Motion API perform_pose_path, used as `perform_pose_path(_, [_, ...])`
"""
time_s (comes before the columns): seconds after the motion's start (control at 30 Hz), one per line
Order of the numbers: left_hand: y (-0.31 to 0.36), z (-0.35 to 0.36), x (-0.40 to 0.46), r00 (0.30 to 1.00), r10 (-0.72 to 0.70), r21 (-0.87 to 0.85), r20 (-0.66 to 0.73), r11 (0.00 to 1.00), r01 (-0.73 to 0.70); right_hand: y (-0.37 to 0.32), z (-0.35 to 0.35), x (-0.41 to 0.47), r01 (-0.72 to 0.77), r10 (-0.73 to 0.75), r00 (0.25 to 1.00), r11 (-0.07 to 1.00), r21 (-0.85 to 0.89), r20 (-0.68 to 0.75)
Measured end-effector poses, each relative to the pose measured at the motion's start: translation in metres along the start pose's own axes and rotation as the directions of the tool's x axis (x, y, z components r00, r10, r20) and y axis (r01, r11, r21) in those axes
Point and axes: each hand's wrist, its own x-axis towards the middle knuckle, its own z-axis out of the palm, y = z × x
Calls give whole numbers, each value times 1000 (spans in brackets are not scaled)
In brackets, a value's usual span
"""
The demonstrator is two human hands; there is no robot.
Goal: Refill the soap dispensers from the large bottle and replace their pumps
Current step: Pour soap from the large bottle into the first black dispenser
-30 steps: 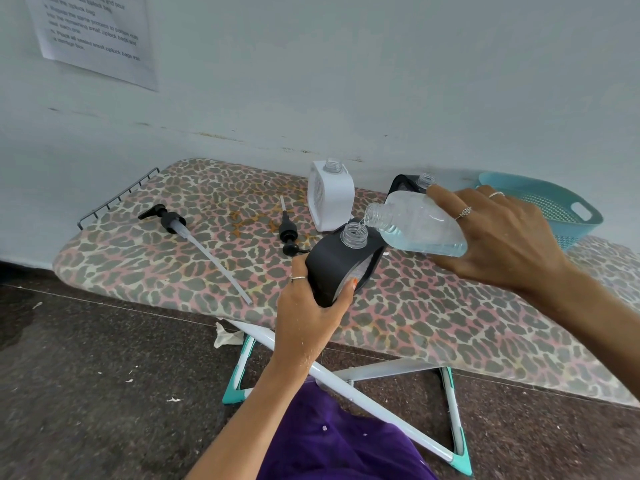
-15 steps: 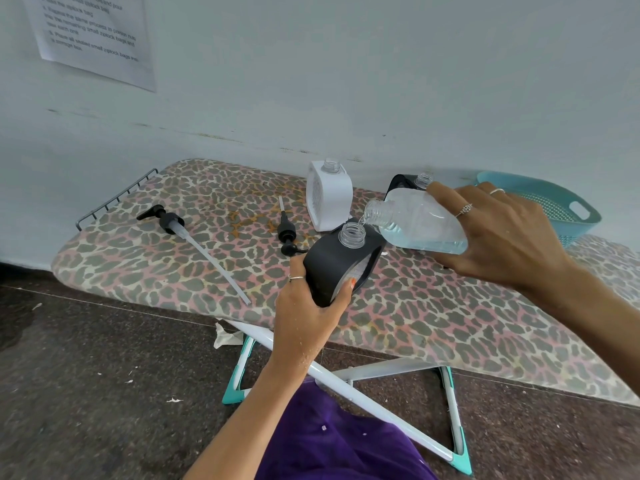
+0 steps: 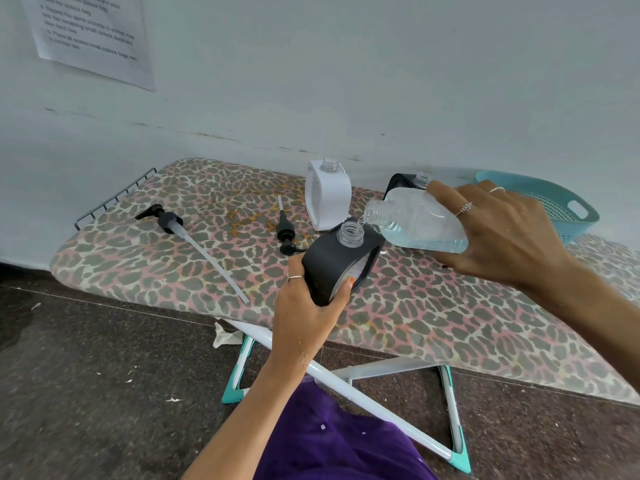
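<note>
My left hand [image 3: 306, 311] grips a black soap dispenser [image 3: 341, 259], tilted, its clear open neck pointing up. My right hand [image 3: 498, 233] holds the large clear bottle [image 3: 415, 220] on its side, pale blue liquid pooled in its lower half. The bottle's mouth sits just above and right of the dispenser's neck, and a thin stream runs between them. A white dispenser [image 3: 327, 197] without pump stands behind. A second black dispenser [image 3: 401, 181] is mostly hidden behind the bottle. A long-tubed black pump [image 3: 169, 221] and a shorter black pump [image 3: 285, 232] lie on the board.
Everything rests on a leopard-print ironing board [image 3: 415, 313] against a pale wall, with a wire rack [image 3: 114, 197] at its left end. A teal colander basket [image 3: 554, 206] sits at the back right. The board's white and teal legs [image 3: 346, 382] and dark floor lie below.
The large bottle's mouth has dropped closer to the black dispenser's neck and liquid now streams in. The left hand has kept the dispenser nearly still.
</note>
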Motion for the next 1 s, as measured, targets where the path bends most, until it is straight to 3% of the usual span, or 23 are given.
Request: perform_pose_path(1.0, [-1,0,0,1000,-9,-13,0,1000,9,2,-4,2,7,-8,1000,1000,6,21])
